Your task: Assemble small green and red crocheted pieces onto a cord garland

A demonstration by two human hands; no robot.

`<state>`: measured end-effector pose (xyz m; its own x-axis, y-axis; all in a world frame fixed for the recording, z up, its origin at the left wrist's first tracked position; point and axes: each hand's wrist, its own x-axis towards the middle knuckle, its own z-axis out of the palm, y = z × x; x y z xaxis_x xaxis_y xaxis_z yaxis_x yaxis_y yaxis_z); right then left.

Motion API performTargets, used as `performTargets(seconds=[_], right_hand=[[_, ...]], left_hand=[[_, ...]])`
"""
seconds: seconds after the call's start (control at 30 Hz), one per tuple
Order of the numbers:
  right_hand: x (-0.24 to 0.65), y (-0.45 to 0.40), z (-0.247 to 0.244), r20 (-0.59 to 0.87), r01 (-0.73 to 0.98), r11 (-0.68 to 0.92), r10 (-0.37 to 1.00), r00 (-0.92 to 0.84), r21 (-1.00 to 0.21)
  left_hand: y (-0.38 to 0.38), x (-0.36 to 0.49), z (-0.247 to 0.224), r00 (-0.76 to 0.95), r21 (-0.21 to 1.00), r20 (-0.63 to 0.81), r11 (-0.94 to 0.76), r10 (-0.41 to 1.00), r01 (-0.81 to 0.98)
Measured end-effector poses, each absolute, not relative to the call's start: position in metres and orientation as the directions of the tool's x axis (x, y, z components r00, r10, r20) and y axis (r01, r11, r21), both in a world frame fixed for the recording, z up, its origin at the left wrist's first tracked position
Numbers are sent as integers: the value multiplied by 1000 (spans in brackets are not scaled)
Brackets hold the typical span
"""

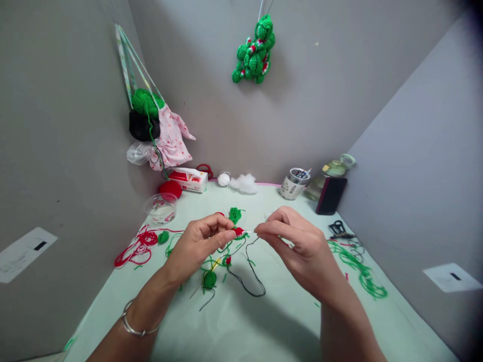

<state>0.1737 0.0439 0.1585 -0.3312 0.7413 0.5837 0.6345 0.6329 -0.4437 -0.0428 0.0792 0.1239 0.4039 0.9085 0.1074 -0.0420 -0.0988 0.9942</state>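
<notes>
Above the middle of the table, my left hand [206, 241] pinches a small red crocheted piece [238, 232] with a white and green edge. My right hand [292, 239] is closed on a thin needle [248, 232], which reaches left to the red piece. A dark thread [260, 286] loops down from between the hands to the table. Below them lie a green crocheted ball [209, 279], a small red piece [228, 260] and a yellow tool [216, 264]. Beyond my hands is a bundle of green yarn [234, 215].
Red yarn [145, 239] and a clear plastic tub [162, 208] are at left. Green yarn strands [362, 271], a dark phone [332, 196] and a tin of pens [293, 186] are at right. White stuffing [244, 184] lies at the back. Green crochet work [256, 60] hangs above.
</notes>
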Motion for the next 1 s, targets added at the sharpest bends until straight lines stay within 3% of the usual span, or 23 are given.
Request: performTargets(seconds=[0.2,0.5,0.77,0.87,1.0], right_hand=[[177,46,157,542,521,643,762,-355,-562],[181,46,159,539,500,666,744,-394,-554],[184,53,156,463,347,663,728,-505,-663],[180,53,155,484,356,665,733,-478,-656],[172,49,155,575,485,674,735,-360,-557]], left_hand=[[79,-46,127,476,996,86,-66,875,-58],[78,-49,127,589,999,29,-4,808,-44],[78,-47,125,706,995,18,60,708,-85],[79,-43,120,684,990,24,80,729,-120],[82,-38,115,576,984,36,71,817,-162]])
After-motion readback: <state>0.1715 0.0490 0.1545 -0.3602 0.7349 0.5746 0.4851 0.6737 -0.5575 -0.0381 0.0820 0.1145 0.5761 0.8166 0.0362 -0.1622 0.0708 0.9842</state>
